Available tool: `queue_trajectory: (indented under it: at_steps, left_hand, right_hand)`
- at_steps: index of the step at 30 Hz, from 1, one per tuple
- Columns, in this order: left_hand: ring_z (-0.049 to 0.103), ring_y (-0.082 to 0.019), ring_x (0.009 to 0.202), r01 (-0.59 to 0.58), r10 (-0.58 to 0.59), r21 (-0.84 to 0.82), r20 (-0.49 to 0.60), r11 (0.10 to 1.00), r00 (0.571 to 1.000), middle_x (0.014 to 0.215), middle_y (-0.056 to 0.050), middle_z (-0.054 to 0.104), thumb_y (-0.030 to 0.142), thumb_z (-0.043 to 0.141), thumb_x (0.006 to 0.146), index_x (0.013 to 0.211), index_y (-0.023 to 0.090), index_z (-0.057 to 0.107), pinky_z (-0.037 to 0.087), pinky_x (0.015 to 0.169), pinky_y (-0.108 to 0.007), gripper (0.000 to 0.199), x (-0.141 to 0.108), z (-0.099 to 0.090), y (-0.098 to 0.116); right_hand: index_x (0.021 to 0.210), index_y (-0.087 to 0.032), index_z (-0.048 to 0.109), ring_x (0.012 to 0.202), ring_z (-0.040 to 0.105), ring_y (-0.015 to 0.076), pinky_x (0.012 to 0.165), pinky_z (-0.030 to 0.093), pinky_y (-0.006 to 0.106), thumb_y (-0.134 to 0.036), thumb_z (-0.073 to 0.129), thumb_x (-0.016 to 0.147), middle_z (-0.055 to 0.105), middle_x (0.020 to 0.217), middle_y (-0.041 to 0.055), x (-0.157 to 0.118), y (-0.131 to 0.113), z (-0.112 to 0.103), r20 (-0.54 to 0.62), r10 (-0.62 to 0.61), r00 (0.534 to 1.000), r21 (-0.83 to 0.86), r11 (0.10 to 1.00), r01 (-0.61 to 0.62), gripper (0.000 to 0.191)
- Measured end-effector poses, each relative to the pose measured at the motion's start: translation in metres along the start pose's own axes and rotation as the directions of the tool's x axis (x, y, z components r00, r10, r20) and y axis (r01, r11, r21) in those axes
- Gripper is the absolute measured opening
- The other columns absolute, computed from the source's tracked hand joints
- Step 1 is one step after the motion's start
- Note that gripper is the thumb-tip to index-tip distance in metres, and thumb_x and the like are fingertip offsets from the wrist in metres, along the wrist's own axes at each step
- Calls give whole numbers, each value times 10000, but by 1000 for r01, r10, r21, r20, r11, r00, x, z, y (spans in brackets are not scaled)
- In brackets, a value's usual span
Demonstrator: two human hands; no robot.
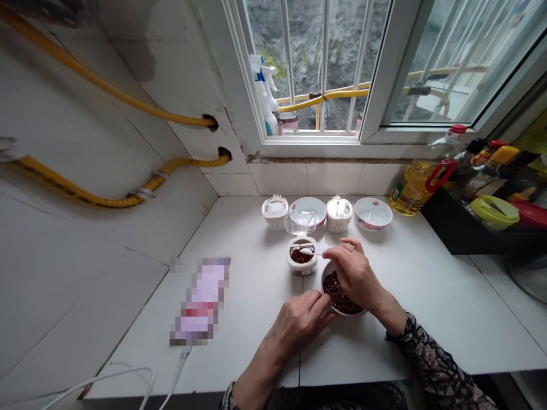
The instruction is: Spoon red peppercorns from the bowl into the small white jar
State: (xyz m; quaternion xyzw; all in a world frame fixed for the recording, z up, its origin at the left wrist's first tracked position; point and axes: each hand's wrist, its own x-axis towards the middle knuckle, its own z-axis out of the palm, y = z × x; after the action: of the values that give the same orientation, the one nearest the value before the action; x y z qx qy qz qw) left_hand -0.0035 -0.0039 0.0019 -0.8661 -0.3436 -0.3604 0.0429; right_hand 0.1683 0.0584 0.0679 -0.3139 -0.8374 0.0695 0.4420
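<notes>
My left hand (301,316) grips the left side of a bowl (351,314) that stands on the counter. Dark red chili flakes (337,291) fill much of it. Above the bowl, my right hand (356,276) pinches the thin handle of a small white spoon (306,251). The spoon's head is at the mouth of a white seasoning jar (304,270), just over the dark red flakes inside. This jar's clear lid (300,221) is flipped up at the back. Part of the bowl is hidden under my right hand.
Behind stand two more white seasoning jars (276,219) and two white bowls (374,215). An oil bottle (410,185) and a dark rack (461,228) of bottles are at right. A blurred-out flat item (203,299) with a white cable (182,361) lies left.
</notes>
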Motion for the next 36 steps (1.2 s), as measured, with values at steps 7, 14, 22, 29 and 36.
queue_trajectory:
  at_steps: [7,14,22,29,36]
  left_hand:
    - [595,-147,644,12,-12,-6,24,1000,1000,763,-22,612,307,407,1046,1020,162,539,455,534,-245,198,2,-3,1]
    - [602,-151,631,12,-12,6,33,1000,999,760,-24,621,322,368,1060,998,170,529,451,535,-255,230,4,-6,2]
    - [614,-152,637,6,-6,4,29,1000,1000,762,-26,631,321,385,1056,995,171,530,454,531,-253,218,4,-6,1]
    - [614,-150,639,10,-10,9,31,1000,999,776,-31,637,324,409,1048,1011,171,535,461,543,-254,201,2,-5,1]
    - [621,-149,655,15,-16,11,35,1000,999,777,-26,630,315,421,1043,1014,171,536,475,550,-248,187,1,-6,1]
  right_hand:
    - [922,-223,588,596,596,151,931,443,409,-104,452,912,646,665,-40,-8,13,-24,-98,123,987,-3,992,-124,181]
    - [804,-209,572,597,563,144,963,394,426,-96,417,862,674,695,-7,-23,24,-14,237,217,947,-69,976,-206,200]
    - [735,-227,603,700,597,191,802,458,345,-156,435,836,600,571,-14,-19,23,-23,174,501,848,145,838,-526,209]
    - [749,-193,622,538,531,142,571,417,265,-273,475,791,573,539,-24,-17,24,-25,246,685,686,402,572,-715,173]
    - [719,-192,621,519,526,138,562,411,264,-322,508,741,572,512,-26,-16,27,-24,246,725,643,433,512,-742,174]
